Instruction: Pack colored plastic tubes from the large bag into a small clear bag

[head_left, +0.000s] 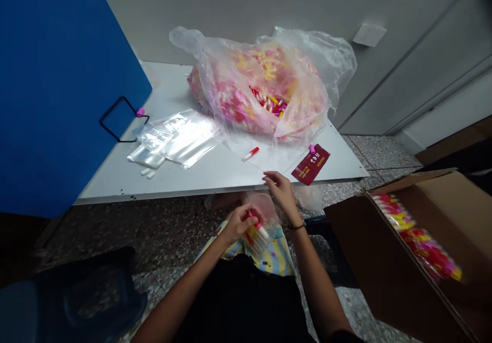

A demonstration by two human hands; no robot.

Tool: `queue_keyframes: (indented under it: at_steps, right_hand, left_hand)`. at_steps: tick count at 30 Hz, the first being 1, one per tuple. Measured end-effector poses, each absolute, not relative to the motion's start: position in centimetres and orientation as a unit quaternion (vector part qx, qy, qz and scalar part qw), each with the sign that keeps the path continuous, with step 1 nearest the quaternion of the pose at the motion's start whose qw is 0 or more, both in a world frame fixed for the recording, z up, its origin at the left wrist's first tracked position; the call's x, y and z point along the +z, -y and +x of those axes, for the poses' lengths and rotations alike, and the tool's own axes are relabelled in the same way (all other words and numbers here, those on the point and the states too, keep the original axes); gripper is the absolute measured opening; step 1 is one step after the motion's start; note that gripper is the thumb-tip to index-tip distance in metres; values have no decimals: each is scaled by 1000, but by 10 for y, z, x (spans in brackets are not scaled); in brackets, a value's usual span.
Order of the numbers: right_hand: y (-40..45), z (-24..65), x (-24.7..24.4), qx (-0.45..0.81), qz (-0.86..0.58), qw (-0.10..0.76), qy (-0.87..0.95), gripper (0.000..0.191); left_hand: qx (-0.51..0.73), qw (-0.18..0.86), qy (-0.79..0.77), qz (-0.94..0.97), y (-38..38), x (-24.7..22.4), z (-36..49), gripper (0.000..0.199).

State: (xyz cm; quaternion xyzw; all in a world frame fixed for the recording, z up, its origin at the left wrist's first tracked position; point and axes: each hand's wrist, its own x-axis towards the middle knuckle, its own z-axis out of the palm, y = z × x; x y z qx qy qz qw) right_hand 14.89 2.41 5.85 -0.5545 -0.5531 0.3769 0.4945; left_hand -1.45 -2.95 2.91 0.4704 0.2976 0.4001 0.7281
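Note:
My left hand (239, 225) is closed around a clear plastic bag of small capped tubes (260, 238) with red and yellow ends and whitish bodies, held low over my lap. Just above and to the right, my right hand (280, 188) is at the table's front edge. Its fingers reach left, thumb and forefinger slightly apart, and I see nothing between them. Beyond it on the white table lies one red-and-white tube (251, 153). A dark red printed card (310, 165) rests to the right, with a pink cap (312, 149) at its top edge.
A large translucent sack (246, 112) full of colourful tubes stands at the table's back. Flat clear bags (180, 138) and two white pieces (148, 173) lie left, near a blue panel (57, 76). An open cardboard box (384, 261) with filled packs (426, 250) stands right.

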Motion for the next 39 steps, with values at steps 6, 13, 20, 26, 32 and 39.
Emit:
queue_keyframes:
  at_steps: [6, 13, 20, 26, 32, 39]
  right_hand:
    - [-105, 112, 68, 167, -588, 297, 734, 40]
    - [-130, 94, 55, 194, -687, 261, 650, 21]
    - [-97, 120, 71, 357, -583, 420, 597, 46]
    - [-16, 153, 119, 372, -477, 616, 505, 45]
    - [35, 159, 127, 290, -498, 556, 599, 38]
    - [51, 161, 131, 283, -492, 358, 741, 24]
  left_hand:
    - [430, 619, -377, 538, 26, 41, -19, 39]
    - [395, 580, -389, 596, 32, 48, -27, 53]
    - [373, 590, -353, 623, 32, 50, -27, 55]
    - [393, 661, -334, 544, 32, 48, -20, 55]
    - [377, 650, -333, 569, 36, 51, -12, 58]
    - [365, 562, -338, 661, 38, 53, -10, 45]
